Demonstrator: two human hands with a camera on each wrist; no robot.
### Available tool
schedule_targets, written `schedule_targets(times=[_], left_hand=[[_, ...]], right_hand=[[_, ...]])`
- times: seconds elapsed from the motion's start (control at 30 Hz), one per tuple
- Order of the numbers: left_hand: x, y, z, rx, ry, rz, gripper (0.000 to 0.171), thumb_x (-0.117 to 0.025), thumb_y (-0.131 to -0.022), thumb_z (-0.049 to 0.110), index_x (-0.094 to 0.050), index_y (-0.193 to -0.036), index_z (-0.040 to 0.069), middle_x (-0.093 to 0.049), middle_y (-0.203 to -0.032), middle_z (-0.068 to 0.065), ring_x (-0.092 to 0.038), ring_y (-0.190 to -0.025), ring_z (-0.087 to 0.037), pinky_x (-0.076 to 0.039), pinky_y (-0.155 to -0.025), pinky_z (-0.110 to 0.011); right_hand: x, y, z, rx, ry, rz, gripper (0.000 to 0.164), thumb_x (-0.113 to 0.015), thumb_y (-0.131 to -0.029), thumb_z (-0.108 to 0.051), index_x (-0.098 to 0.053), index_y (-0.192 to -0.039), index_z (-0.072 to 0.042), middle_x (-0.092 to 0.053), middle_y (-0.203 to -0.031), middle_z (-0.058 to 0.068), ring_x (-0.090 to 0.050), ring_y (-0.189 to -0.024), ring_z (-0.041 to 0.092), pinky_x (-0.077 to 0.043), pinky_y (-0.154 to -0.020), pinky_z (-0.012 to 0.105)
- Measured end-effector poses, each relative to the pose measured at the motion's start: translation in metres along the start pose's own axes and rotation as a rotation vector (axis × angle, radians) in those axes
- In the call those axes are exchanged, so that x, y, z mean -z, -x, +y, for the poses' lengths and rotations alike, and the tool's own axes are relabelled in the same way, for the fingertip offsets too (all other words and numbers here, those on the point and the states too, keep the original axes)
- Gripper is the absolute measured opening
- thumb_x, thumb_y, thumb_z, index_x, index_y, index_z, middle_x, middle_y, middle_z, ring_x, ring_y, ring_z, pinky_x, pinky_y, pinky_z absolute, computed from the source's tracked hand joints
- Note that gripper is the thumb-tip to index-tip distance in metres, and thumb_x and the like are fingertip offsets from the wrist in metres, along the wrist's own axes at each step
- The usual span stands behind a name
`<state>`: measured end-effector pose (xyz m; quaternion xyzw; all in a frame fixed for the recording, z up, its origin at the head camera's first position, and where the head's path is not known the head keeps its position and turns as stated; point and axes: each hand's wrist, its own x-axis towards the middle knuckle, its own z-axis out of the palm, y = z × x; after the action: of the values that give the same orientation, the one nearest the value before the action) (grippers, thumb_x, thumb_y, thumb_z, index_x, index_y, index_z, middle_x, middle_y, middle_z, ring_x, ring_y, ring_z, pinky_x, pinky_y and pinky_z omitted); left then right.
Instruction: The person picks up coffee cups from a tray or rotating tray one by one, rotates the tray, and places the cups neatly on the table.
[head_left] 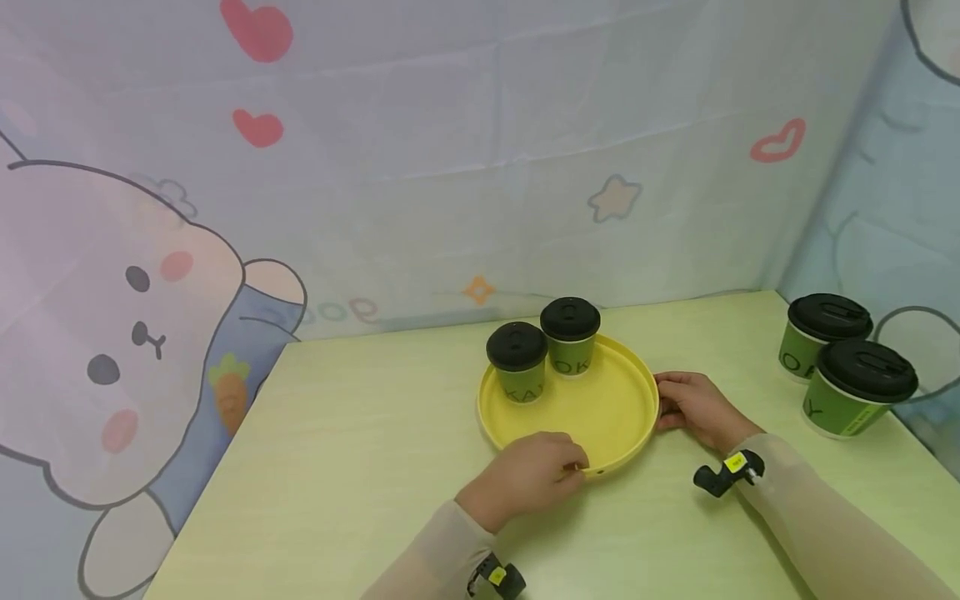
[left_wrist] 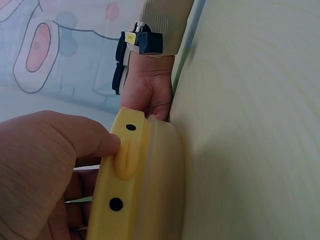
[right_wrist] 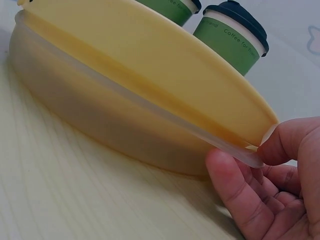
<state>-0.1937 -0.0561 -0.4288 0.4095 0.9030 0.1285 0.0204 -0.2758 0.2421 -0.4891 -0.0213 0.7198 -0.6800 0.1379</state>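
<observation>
Filling the lower part of the scene, one pale table (head_left: 352, 433) carries one round yellow tray (head_left: 600, 425), which is near the middle and seems to rest on the table top. As I judge, the step in hand is holding this tray from two sides. The left hand (head_left: 525, 473) pinches its near rim and the right hand (head_left: 693, 408) pinches its right rim; neither is released. I think a next move of the tray calls for a level grip, because its load is on one side. I count four green cups, all upright. Two are on the tray, at its far left part: a first cup (head_left: 521, 383) and, farther, a second cup (head_left: 572, 356). Two are on the table at right: a third cup (head_left: 797, 353) and, nearer, a fourth cup (head_left: 836, 408). Each wears a black lid (head_left: 516, 346), so four lids.
</observation>
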Motion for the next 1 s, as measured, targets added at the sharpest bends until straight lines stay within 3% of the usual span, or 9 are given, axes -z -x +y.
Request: schedule_targets(times=[0.23, 0.43, 0.7, 1.0], left_hand=[[0.010, -0.001, -0.002, 0.060, 0.046, -0.073, 0.016, -0.064, -0.098, 0.030, -0.075, -0.105, 0.021, -0.063, -0.091, 0.013, -0.054, -0.078, 0.000, -0.045, -0.073, -0.016], [0.014, -0.013, 0.004, 0.065, 0.041, -0.078, 0.018, -0.063, -0.098, 0.035, -0.073, -0.107, 0.022, -0.062, -0.090, 0.012, -0.054, -0.079, 0.000, -0.045, -0.071, -0.016], [0.008, -0.031, 0.016, 0.084, 0.021, -0.102, 0.019, -0.065, -0.098, 0.034, -0.072, -0.112, 0.022, -0.062, -0.088, 0.013, -0.054, -0.079, -0.001, -0.045, -0.072, -0.016], [0.007, -0.035, 0.019, 0.099, 0.032, -0.140, 0.020, -0.068, -0.097, 0.030, -0.073, -0.114, 0.020, -0.065, -0.089, 0.014, -0.056, -0.080, 0.001, -0.046, -0.077, -0.015]], right_hand=[[-0.001, 0.000, 0.000, 0.004, -0.009, 0.005, 0.050, -0.044, -0.105, -0.012, -0.037, -0.145, 0.017, -0.068, -0.088, 0.002, -0.065, -0.073, 0.012, -0.059, -0.065, 0.030], [-0.003, 0.001, -0.001, 0.006, -0.003, 0.010, 0.049, -0.044, -0.105, -0.012, -0.038, -0.145, 0.017, -0.069, -0.088, 0.003, -0.065, -0.072, 0.012, -0.059, -0.064, 0.029], [-0.005, 0.002, -0.002, -0.002, 0.007, 0.015, 0.050, -0.044, -0.105, -0.013, -0.038, -0.145, 0.016, -0.069, -0.088, 0.003, -0.066, -0.073, 0.012, -0.059, -0.065, 0.029], [-0.004, 0.002, -0.002, 0.007, 0.003, 0.018, 0.047, -0.043, -0.106, -0.012, -0.041, -0.143, 0.017, -0.069, -0.087, 0.004, -0.066, -0.073, 0.012, -0.059, -0.065, 0.029]])
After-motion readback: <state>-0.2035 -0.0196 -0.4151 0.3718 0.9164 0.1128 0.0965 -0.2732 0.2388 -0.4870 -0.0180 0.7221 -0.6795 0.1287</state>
